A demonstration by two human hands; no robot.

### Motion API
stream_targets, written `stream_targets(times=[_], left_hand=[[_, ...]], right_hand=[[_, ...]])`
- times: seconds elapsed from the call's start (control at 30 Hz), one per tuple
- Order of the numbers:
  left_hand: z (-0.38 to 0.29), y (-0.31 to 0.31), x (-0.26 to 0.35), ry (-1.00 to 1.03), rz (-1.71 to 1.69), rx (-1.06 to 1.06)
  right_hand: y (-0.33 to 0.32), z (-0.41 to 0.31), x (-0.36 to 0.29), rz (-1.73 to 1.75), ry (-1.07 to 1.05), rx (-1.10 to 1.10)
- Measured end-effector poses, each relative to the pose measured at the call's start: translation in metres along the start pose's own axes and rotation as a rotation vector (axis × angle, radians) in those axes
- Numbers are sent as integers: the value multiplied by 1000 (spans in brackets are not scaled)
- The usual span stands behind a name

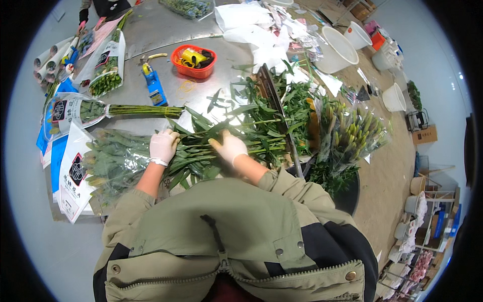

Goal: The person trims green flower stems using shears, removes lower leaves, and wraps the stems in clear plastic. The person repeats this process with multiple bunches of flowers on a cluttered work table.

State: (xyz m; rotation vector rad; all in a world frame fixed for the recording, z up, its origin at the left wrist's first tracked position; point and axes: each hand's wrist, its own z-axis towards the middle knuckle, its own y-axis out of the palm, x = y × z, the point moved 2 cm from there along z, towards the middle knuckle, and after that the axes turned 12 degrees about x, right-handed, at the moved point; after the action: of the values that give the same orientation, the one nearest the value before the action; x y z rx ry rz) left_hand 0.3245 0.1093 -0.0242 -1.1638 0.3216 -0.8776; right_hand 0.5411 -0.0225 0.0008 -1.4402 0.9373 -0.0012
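Note:
A bundle of leafy green stems (196, 151), with lily-like buds in a clear plastic sleeve (117, 162) at its left end, lies across the metal table before me. My left hand (164, 146), in a thin pale glove, is closed around the bundle near the sleeve's edge. Over the stems further right is my right hand (231, 148), also gloved, its thumb and a finger apart among the leaves. Whether it grips any stems is hidden. To the right, the stems reach a long dark metal bar (277, 105), apparently a cutter's arm, with loose leaves around it.
Left lie a wrapped bouquet (85, 111) and a blue tape dispenser (154, 85). An orange basket (193, 62) stands beyond. A black bucket (349, 196) sits below sleeved lily buds (351, 128) at right. Another person's hands (90, 24) work at the far left.

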Motion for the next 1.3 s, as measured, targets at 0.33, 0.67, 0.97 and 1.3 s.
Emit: stream_targets(times=[0.33,0.67,0.97,1.3], left_hand=[[-4,0,-1,17,-17,74],[-7,3,-2,23,3,40],[-10,6,-2,61,-6,75],[-9,6,1,55,3,65]], right_hand=[[-25,29,80,788,302,108],[-94,27,149,1318,586,197],[-108,25,179,1563,553,87],[-138,41,204,463,121,217]])
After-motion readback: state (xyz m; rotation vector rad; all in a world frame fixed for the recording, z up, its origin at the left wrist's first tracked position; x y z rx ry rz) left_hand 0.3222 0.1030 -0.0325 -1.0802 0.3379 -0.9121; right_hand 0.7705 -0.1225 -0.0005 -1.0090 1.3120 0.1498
